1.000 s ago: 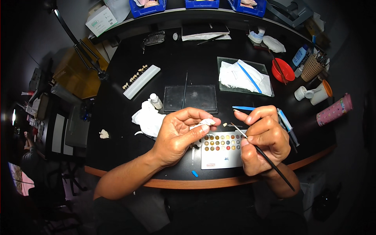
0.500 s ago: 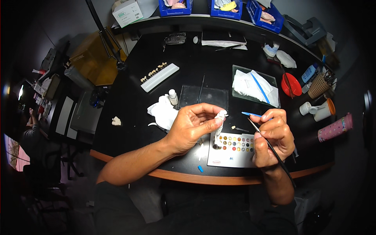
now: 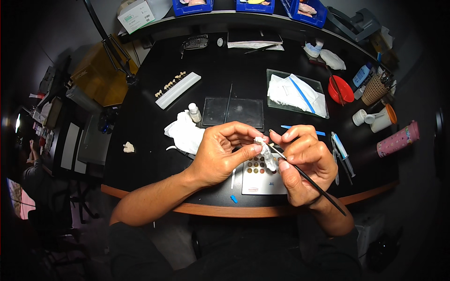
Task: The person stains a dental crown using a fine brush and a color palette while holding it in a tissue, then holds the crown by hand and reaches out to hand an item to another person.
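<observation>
While brush [image 3: 315, 184] hovers above black desk [image 3: 140, 161], blue bins [image 3: 253, 9] line shelf [image 3: 220, 23].

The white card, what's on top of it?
Rows of coloured dots show on the white card. Its right side is behind the right hand, and a white bundle in the left hand hides more, so I can't see there.

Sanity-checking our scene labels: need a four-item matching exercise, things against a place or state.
1. slim black-handled brush
2. small white-capped bottle
3. round red bowl
4. small blue plastic piece

A. lying near the brown front desk edge
B. beside crumpled white tissue
C. in the right hand
D. dark stick across it

Pairs: 1-C, 2-B, 3-D, 4-A
</observation>
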Action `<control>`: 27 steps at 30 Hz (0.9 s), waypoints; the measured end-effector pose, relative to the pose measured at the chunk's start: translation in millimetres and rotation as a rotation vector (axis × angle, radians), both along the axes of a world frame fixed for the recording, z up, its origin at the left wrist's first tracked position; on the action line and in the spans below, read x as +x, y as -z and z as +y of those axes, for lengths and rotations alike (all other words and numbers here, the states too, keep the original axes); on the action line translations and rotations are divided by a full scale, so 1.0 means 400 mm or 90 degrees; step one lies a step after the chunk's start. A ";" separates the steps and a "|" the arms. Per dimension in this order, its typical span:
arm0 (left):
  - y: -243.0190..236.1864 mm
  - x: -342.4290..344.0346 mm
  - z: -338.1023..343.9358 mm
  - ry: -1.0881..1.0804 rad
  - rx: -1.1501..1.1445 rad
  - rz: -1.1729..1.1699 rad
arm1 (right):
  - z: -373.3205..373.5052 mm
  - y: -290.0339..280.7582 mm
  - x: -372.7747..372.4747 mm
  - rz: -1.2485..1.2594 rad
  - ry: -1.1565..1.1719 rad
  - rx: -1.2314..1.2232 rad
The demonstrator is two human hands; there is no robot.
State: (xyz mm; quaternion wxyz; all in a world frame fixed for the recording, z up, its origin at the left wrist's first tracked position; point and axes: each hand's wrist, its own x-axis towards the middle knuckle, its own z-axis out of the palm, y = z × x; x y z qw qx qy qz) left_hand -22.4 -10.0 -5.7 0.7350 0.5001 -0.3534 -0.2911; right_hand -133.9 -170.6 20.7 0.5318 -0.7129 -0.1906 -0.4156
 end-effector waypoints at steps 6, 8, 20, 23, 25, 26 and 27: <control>0.004 -0.007 -0.004 -0.004 -0.029 -0.003 | -0.003 -0.010 -0.004 -0.034 0.028 -0.101; 0.010 -0.006 -0.005 0.001 -0.042 -0.017 | 0.000 -0.010 -0.004 -0.036 0.032 -0.112; 0.011 -0.003 0.000 0.042 -0.039 -0.055 | 0.004 -0.008 -0.011 -0.046 0.029 -0.126; 0.020 0.002 -0.002 0.040 -0.044 -0.072 | 0.002 -0.010 -0.013 -0.036 0.030 -0.127; 0.020 0.003 -0.002 0.042 -0.040 -0.080 | 0.003 -0.013 -0.015 -0.026 0.042 -0.134; 0.019 0.003 -0.001 0.044 -0.037 -0.091 | 0.003 -0.014 -0.015 -0.024 0.043 -0.134; 0.018 0.003 0.000 0.033 -0.028 -0.097 | 0.002 -0.014 -0.014 -0.027 0.046 -0.139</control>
